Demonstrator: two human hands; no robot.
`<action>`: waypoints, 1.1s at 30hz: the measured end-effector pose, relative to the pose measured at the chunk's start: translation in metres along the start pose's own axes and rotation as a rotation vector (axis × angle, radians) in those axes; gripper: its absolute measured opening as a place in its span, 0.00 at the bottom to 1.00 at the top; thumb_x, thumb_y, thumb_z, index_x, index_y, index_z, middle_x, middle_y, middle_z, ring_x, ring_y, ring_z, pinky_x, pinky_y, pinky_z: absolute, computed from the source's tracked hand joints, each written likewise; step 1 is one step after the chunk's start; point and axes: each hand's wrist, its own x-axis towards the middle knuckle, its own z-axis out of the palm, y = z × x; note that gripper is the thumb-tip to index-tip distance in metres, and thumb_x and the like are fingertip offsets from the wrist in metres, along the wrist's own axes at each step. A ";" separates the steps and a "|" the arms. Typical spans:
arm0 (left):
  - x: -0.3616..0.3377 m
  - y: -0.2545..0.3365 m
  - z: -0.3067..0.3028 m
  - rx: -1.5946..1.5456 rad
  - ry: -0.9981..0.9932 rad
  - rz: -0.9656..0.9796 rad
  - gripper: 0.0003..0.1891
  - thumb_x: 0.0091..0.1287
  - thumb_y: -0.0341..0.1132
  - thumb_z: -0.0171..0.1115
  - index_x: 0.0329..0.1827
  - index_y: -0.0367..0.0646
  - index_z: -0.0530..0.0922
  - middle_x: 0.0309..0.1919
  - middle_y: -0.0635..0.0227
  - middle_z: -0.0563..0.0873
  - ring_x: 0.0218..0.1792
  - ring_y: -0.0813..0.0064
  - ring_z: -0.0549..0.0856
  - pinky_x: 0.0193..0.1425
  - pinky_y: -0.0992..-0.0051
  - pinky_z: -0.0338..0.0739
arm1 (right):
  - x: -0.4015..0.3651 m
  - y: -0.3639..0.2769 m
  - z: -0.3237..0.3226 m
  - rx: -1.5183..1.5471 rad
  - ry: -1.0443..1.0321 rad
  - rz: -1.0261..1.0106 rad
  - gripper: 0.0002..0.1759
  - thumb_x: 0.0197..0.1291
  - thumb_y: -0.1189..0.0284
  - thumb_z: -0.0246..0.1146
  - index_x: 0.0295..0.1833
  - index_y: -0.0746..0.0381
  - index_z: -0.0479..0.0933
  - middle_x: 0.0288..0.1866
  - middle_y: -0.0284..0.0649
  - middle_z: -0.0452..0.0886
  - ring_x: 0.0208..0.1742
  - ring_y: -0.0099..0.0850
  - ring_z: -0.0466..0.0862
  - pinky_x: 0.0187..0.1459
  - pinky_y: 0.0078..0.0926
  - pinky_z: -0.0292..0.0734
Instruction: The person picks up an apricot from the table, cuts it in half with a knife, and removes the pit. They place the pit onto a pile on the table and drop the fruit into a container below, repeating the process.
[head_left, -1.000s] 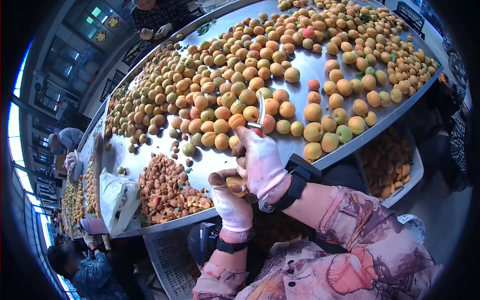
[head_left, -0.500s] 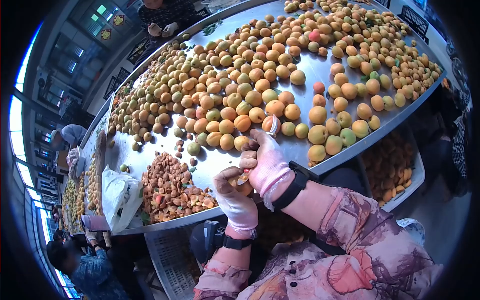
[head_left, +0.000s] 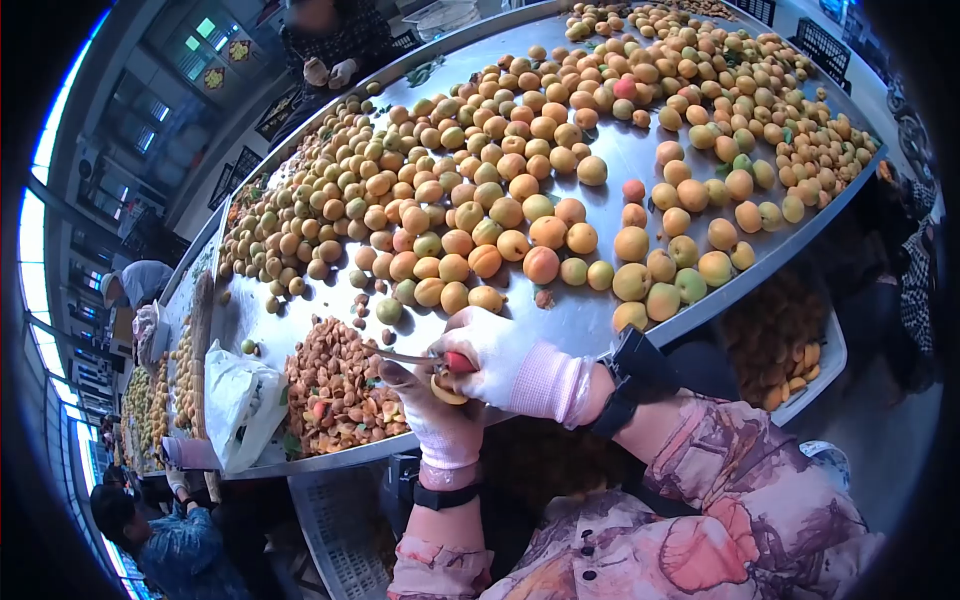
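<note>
My right hand (head_left: 500, 362), in a whitish glove, is closed around a small knife (head_left: 458, 362) with a red handle. Its thin blade points left over the pile of pits. Just below it, my left hand (head_left: 440, 425), also gloved, grips a cut apricot (head_left: 447, 393) whose yellow flesh shows at the edge; the fingers cover much of it. The two hands are close together over the near edge of the metal table (head_left: 610, 215). Many whole apricots (head_left: 485, 262) lie beyond them. Brown apricot pits (head_left: 340, 385) are heaped to the left of my left hand.
A white plastic bag (head_left: 240, 400) lies left of the pits. Below the table's right edge stands a tub of apricot halves (head_left: 800, 365), and a white crate (head_left: 345, 530) is below my left arm. Another person (head_left: 335, 50) works across the table; one more (head_left: 185, 545) is at lower left.
My right hand has turned, so the knife blade now points left instead of up toward the apricots. My left hand has shifted slightly left and down, still holding fruit.
</note>
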 end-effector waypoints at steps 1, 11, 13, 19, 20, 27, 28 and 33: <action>-0.003 -0.001 0.005 0.055 0.010 0.018 0.58 0.63 0.85 0.31 0.70 0.35 0.72 0.58 0.61 0.82 0.58 0.65 0.83 0.66 0.64 0.77 | -0.001 0.002 0.002 -0.027 0.003 -0.020 0.11 0.63 0.67 0.66 0.46 0.62 0.81 0.45 0.49 0.80 0.46 0.50 0.84 0.48 0.41 0.81; -0.027 0.028 -0.013 0.853 -0.756 -0.299 0.21 0.72 0.43 0.65 0.57 0.32 0.82 0.37 0.67 0.87 0.40 0.79 0.83 0.46 0.77 0.78 | 0.013 0.032 -0.040 -0.375 0.062 0.266 0.14 0.65 0.62 0.65 0.49 0.59 0.80 0.48 0.51 0.83 0.50 0.50 0.85 0.51 0.44 0.81; -0.025 0.024 -0.019 0.881 -0.760 -0.255 0.19 0.72 0.42 0.64 0.56 0.35 0.83 0.38 0.65 0.88 0.40 0.78 0.85 0.47 0.76 0.79 | 0.017 0.038 -0.063 -0.521 0.078 0.464 0.15 0.64 0.63 0.66 0.51 0.59 0.79 0.50 0.50 0.81 0.50 0.50 0.86 0.51 0.44 0.82; -0.016 0.029 -0.018 0.746 -0.484 -0.339 0.21 0.78 0.47 0.55 0.56 0.36 0.82 0.39 0.65 0.90 0.30 0.82 0.86 0.28 0.85 0.73 | 0.017 0.071 -0.056 -0.763 -0.020 0.644 0.19 0.59 0.62 0.69 0.51 0.60 0.76 0.48 0.50 0.85 0.50 0.49 0.87 0.51 0.44 0.82; -0.015 0.029 -0.018 0.694 -0.423 -0.315 0.21 0.78 0.46 0.55 0.57 0.35 0.82 0.39 0.65 0.90 0.30 0.82 0.86 0.28 0.85 0.73 | 0.016 0.071 -0.055 -0.736 -0.010 0.631 0.20 0.59 0.62 0.69 0.51 0.61 0.76 0.47 0.50 0.85 0.50 0.49 0.87 0.51 0.44 0.82; 0.000 0.023 -0.020 0.475 -0.112 -0.078 0.23 0.80 0.44 0.53 0.67 0.32 0.73 0.47 0.57 0.85 0.33 0.76 0.87 0.31 0.82 0.80 | 0.006 0.022 -0.039 -0.260 -0.073 0.336 0.30 0.54 0.59 0.74 0.57 0.68 0.77 0.47 0.53 0.85 0.51 0.50 0.86 0.52 0.40 0.81; 0.003 0.015 -0.021 0.407 -0.094 -0.052 0.24 0.80 0.43 0.52 0.69 0.33 0.70 0.47 0.57 0.85 0.37 0.73 0.88 0.33 0.81 0.81 | 0.001 0.012 -0.033 -0.194 -0.099 0.287 0.33 0.54 0.60 0.75 0.59 0.69 0.76 0.48 0.54 0.84 0.51 0.50 0.86 0.52 0.39 0.81; 0.006 0.007 -0.030 0.225 -0.212 0.077 0.23 0.81 0.41 0.51 0.70 0.34 0.69 0.54 0.57 0.83 0.49 0.73 0.87 0.41 0.76 0.84 | -0.014 0.001 -0.020 -0.042 -0.023 0.106 0.27 0.61 0.64 0.72 0.60 0.68 0.73 0.48 0.50 0.84 0.52 0.40 0.86 0.53 0.33 0.80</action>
